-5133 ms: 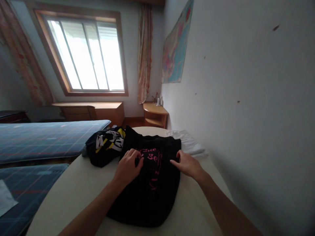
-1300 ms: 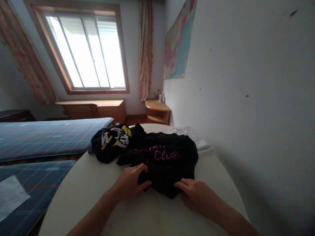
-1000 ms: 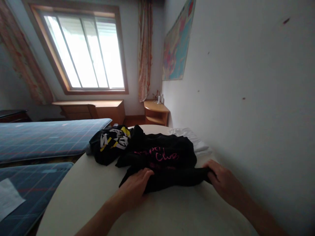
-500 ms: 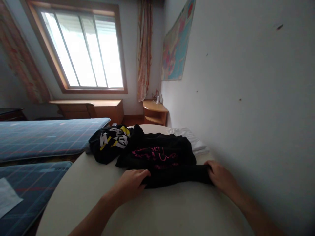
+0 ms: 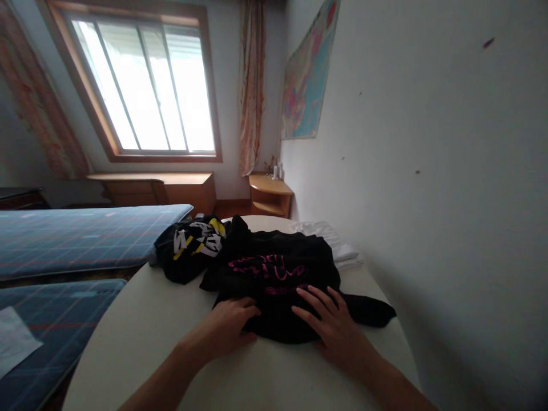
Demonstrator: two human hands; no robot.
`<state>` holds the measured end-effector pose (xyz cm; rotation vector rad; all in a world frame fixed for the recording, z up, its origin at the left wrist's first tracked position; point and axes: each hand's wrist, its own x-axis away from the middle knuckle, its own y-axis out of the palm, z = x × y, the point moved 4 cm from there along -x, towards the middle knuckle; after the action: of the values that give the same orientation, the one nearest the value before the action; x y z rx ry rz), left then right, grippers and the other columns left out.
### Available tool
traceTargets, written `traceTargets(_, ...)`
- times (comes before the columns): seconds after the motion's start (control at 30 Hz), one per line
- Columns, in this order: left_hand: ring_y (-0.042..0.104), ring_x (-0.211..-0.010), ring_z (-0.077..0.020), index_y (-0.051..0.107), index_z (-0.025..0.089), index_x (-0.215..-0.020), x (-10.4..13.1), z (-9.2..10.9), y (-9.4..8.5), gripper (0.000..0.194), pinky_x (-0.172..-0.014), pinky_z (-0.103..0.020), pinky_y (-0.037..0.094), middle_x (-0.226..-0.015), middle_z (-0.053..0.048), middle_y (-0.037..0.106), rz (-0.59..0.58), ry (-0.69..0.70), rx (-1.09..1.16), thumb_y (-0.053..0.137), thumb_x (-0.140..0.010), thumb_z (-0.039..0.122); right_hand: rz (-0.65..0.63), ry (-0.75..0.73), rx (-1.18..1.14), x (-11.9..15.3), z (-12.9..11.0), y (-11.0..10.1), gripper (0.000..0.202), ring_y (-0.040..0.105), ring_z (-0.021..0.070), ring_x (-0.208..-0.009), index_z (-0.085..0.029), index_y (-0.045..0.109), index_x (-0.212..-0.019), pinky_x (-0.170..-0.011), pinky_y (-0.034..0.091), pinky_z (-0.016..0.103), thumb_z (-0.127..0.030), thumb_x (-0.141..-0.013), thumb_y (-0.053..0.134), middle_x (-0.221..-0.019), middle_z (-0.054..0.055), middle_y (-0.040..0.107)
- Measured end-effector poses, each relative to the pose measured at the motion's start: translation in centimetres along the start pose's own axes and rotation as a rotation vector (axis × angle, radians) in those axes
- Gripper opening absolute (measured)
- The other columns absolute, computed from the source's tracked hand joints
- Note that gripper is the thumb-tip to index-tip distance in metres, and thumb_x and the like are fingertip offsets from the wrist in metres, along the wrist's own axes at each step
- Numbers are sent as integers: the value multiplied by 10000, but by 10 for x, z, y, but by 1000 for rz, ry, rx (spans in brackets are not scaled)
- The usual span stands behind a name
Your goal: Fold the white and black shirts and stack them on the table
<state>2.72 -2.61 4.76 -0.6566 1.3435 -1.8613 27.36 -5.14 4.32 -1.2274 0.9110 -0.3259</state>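
A black long-sleeved top with pink lettering lies on the round cream table. One of its sleeves sticks out to the right, past my right hand, which rests with fingers spread on the front of the top. At the near left edge of the cloth is my left hand, its thumb and fingers apart and touching the fabric. A dark bundled garment with white and yellow print sits against the top's left side. Behind it on the right lies a folded white cloth, partly covered.
The white wall runs close along the table's right side. Blue plaid mattresses are on the left, with a white sheet or cloth on the nearer one. A wooden corner shelf stands beyond the table.
My right hand has let go of the sleeve at the right and moved left onto the top's front, fingers spread. My left hand has loosened and stayed nearly in place.
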Motion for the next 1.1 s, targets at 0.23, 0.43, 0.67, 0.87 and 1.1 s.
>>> traceTargets(0.23,670,-1057,-309,569,231,-1283,-1,5,-5,493,-868,-389,511,-1211,-77,682,10,-50,-47,629,-795,193,-47,236,-294,-21,24,2,519,604,250,-1097,-215,617,-1105,-988,436,429,9,-664,462,-1100,68,696)
traceTargets(0.43,678,-1054,-293,542,218,-1275,-5,5,-11,527,-865,-380,497,-1237,-100,677,78,-125,-101,504,-770,70,83,433,-374,-16,43,-17,379,628,249,-1002,-236,566,-1122,-895,478,405,-104,-804,408,-1064,78,664)
traceTargets(0.67,668,-915,-236,651,290,-1142,34,30,-54,308,-770,-309,496,-998,-26,724,-11,-116,254,590,-844,340,-67,428,-499,-4,38,-45,226,647,203,-821,-239,593,-989,-764,464,312,-183,-847,426,-881,20,686)
traceTargets(0.87,677,-728,-174,643,200,-1115,33,19,-46,515,-607,-247,488,-924,-47,734,-323,-81,672,394,-951,619,-628,154,-669,7,-17,-56,294,640,157,-704,-208,710,-929,-630,431,217,-149,-649,640,-814,-8,715)
traceTargets(1.1,592,-1184,-312,545,157,-1315,7,-76,-20,453,-1000,-406,454,-1350,-154,567,303,-486,-141,598,-890,306,-843,-31,-567,11,-60,-29,376,706,158,-716,-283,739,-1077,-554,441,198,-108,-777,594,-870,-15,763)
